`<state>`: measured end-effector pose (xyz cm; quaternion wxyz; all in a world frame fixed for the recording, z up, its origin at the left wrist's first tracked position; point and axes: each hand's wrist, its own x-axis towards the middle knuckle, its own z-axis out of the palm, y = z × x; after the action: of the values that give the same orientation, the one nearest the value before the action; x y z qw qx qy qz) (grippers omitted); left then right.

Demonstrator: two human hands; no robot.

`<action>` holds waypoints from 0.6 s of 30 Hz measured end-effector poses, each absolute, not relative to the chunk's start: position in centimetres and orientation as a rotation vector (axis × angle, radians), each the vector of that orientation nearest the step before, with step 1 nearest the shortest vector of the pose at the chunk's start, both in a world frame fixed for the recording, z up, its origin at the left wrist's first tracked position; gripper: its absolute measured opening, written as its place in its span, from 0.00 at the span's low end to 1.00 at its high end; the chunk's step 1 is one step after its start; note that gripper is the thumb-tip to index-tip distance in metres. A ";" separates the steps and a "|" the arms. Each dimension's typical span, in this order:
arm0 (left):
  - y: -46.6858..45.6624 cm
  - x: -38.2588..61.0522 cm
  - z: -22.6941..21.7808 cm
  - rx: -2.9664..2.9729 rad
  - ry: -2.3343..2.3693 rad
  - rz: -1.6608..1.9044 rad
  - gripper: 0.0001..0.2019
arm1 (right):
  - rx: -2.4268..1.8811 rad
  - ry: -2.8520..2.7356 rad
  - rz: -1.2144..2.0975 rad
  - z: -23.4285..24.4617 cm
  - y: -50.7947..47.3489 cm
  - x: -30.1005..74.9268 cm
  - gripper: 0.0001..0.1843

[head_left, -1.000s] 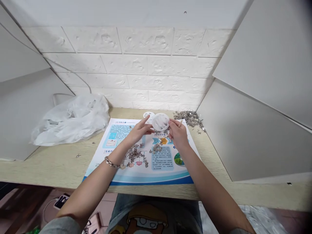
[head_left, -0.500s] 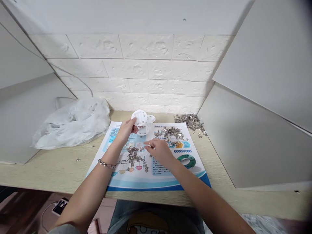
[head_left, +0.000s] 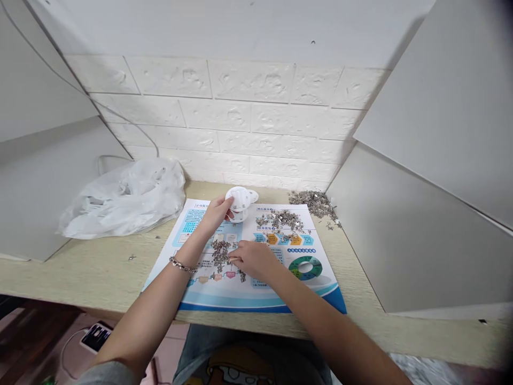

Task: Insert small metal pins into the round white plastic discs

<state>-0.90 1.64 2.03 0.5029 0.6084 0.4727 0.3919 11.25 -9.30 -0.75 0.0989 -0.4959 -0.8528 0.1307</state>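
Observation:
My left hand grips a round white plastic disc by its edge, tilted above the printed sheet. Small metal pieces show on the disc's face. Behind and below it are more white discs, partly covered. My right hand is at a small pile of metal pieces in the middle of the sheet, its fingers pinched together over the pile's right side. Whatever lies between those fingertips is too small to make out. A second pile of metal pieces lies on the sheet, farther back and right.
The blue and white printed sheet covers the table's middle. A larger heap of metal pieces lies at the back right, by the grey panel. At the left rests a clear plastic bag with white contents. A brick-patterned wall closes the back.
My right hand has moved down and slightly left onto the near pile, its fingers closing there. My left hand still holds the disc. The view has shifted slightly.

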 end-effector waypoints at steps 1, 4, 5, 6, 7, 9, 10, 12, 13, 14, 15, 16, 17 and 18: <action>1.7 -0.9 2.0 1.488 1.141 0.937 0.14 | -1.480 -2.533 0.360 -0.7 -9.4 11.0 0.14; 1.8 -0.9 1.7 1.541 1.140 0.921 0.14 | -1.548 -2.547 0.299 -0.4 -9.6 10.2 0.13; 1.8 -0.9 1.6 1.562 1.143 0.914 0.15 | -1.572 -2.545 0.306 -0.4 -9.7 10.0 0.14; 1.7 -0.9 1.6 1.593 1.150 0.905 0.15 | -1.596 -2.537 0.322 -0.4 -9.8 9.9 0.14; 1.6 -0.9 1.6 1.635 1.158 0.890 0.15 | -1.617 -2.525 0.347 -0.4 -9.8 9.8 0.15; 1.3 -0.8 1.8 1.744 1.171 0.849 0.15 | -1.668 -2.478 0.392 -0.5 -9.8 9.9 0.15; 1.1 -0.8 2.0 1.803 1.174 0.825 0.15 | -1.686 -2.455 0.409 -0.5 -9.8 10.0 0.15; 0.6 -0.7 2.3 1.897 1.169 0.784 0.14 | -1.721 -2.407 0.419 -0.7 -9.8 10.2 0.15; 0.4 -0.6 2.4 1.926 1.164 0.770 0.14 | -1.719 -2.388 0.425 -0.8 -9.7 10.3 0.15; 0.3 -0.5 2.5 1.945 1.162 0.762 0.14 | -1.709 -2.363 0.433 -0.9 -9.7 10.4 0.14; 0.2 -0.5 2.6 1.955 1.159 0.757 0.14 | -1.684 -2.338 0.442 -1.0 -9.7 10.5 0.14; 0.2 -0.4 2.6 1.955 1.157 0.756 0.14 | -1.650 -2.313 0.455 -1.1 -9.6 10.6 0.13; 0.2 -0.4 2.5 1.946 1.156 0.754 0.14 | -1.607 -2.286 0.472 -1.2 -9.6 10.7 0.12; 0.2 -0.4 2.4 1.930 1.155 0.748 0.14 | -1.558 -2.257 0.500 -1.2 -9.5 10.9 0.11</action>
<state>-0.37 0.20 2.44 0.3760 0.7546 0.4515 0.2923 10.85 -9.52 -1.22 0.1761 -0.5500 -0.7971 0.1765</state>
